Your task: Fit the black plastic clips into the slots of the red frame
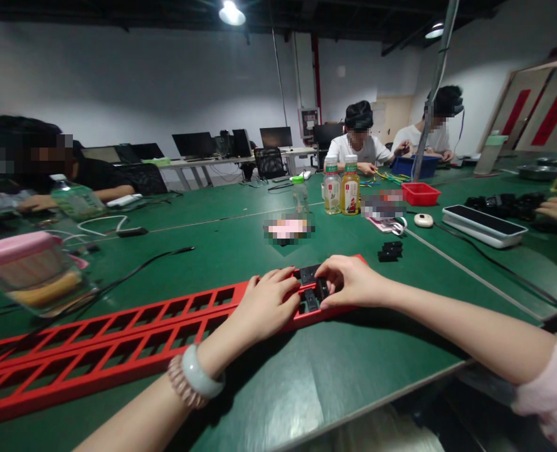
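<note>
The ladder-like red rack runs out of view at left, its right end partly covered. The left hand, fingers loosely bent, rests on it; the right hand, nearly closed, pinches a black block at its slots. Beyond, black pieces lie on the green surface.

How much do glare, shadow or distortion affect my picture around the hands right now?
Head view: pale sheen on the green table, nearer than the red frame; head view: dark shadow below the right forearm; head view: wide-angle stretching at the edges, as on the pink-lidded container; head view: black piece in the right hand shows little detail.
</note>
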### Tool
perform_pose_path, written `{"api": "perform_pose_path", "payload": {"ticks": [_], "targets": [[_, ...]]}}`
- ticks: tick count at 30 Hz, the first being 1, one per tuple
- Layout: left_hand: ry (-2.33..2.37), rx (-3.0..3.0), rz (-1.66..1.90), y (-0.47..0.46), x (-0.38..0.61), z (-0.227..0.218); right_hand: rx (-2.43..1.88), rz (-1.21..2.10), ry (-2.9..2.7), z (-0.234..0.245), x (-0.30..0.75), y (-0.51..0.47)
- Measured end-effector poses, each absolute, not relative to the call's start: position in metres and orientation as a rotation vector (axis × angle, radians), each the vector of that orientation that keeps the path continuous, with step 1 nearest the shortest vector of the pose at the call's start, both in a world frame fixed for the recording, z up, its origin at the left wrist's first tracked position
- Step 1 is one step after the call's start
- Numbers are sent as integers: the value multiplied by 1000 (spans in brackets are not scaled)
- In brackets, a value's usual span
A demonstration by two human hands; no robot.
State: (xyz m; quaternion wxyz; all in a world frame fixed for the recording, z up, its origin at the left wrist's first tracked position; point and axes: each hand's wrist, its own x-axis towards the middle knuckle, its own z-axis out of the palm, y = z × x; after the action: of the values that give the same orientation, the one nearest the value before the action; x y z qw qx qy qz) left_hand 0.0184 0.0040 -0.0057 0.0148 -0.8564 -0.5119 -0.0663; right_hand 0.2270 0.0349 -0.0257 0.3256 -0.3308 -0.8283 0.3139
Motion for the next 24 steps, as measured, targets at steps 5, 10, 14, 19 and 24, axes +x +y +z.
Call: {"api": "perform_pose_path", "payload": {"ticks": [5,10,14,19,24], "targets": [[-1570,-2651,-176,2,19,-5,-879,771,-2181,-27,225,34],[-1562,-2643,-170,2,19,-7,-858,738,-2190,-28,224,33],[-1565,-2637,-179,2,20,-7,-866,753,-2192,-28,223,32],[-1585,-2640,-165,0,20,-6,-866,738,-2209,-27,222,30],[-1563,-2624,-154,0,21,-7,-856,690,-2245,-25,223,30]]}}
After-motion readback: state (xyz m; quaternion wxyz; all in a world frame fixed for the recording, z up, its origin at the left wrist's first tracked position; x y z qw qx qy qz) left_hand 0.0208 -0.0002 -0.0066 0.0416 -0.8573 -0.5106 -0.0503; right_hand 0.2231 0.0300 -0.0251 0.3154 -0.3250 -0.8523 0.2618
